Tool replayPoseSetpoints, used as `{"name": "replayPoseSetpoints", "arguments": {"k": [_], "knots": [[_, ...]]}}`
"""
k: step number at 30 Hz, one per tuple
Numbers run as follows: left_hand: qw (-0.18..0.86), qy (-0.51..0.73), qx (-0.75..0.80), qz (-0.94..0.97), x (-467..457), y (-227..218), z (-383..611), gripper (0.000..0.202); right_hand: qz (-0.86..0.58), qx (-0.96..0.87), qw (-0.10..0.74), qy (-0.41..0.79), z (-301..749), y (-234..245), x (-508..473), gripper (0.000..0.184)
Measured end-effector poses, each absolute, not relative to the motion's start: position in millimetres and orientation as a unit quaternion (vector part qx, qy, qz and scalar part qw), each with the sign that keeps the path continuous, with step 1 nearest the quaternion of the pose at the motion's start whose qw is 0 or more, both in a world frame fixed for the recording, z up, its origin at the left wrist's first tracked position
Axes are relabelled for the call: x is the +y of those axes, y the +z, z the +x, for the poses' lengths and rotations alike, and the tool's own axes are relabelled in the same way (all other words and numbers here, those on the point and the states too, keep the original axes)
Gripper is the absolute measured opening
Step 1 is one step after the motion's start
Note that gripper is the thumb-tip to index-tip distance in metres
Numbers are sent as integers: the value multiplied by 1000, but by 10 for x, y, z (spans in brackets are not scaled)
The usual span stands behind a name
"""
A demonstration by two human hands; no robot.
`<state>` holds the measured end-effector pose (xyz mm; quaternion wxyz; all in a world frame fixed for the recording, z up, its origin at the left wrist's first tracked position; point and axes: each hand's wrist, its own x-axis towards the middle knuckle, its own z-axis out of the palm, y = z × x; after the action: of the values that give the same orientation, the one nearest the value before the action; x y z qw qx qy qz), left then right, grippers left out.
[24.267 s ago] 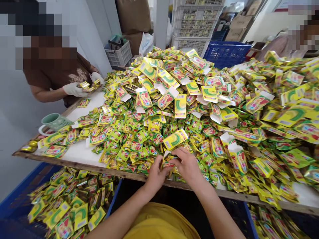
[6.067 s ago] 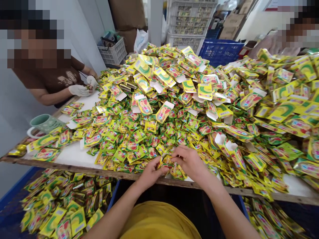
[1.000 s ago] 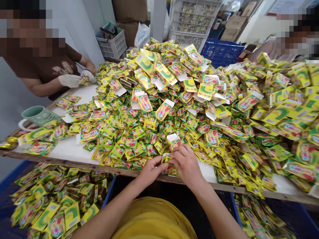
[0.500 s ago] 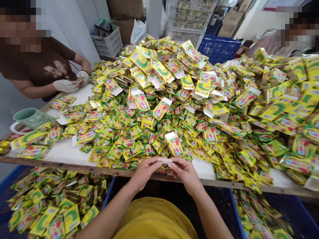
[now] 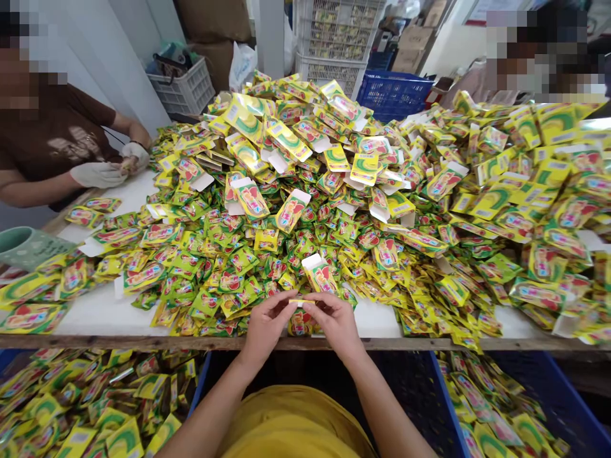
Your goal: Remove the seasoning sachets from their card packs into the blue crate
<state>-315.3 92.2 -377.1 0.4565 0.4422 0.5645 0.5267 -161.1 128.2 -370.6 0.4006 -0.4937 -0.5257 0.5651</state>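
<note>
Between my two hands, at the table's front edge, is a small yellow printed carton, its end flap towards me. My left hand grips the carton's left side, thumb at the flap. On the right side, my right hand pinches it the same way, thumbs nearly meeting. Just beyond my fingers lies another carton with its white flap open. Around it spreads a heap of small green and yellow candy sachets, with more flap-open cartons on top.
Below the table edge stand blue crates of filled cartons at left and right. A green mug sits at the far left. A co-worker's gloved hands are at the left side. White crates and a blue crate stand behind.
The carton's flap has folded down at its near end, and its printed face now shows below my thumbs. My view has shifted to the right.
</note>
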Motion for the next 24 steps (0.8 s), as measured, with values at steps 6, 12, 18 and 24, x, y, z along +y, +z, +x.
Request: {"name": "replayPoseSetpoints", "arguments": {"k": [6, 12, 18, 24], "knots": [[350, 529, 523, 570, 976, -3783, -3205, 12, -463, -565, 449, 515, -1616, -3706, 1293, 11], [309, 511, 466, 653, 887, -3851, -3251, 21, -417, -675, 467, 390, -1573, -3708, 1119, 14], [315, 435, 457, 708, 901, -3916, -3214, 32, -430, -716, 434, 339, -1283, -3662, 1391, 16], [335, 446, 489, 670, 896, -3846, -3176, 32, -655, -626, 423, -4, -888, -3478, 2428, 26]]}}
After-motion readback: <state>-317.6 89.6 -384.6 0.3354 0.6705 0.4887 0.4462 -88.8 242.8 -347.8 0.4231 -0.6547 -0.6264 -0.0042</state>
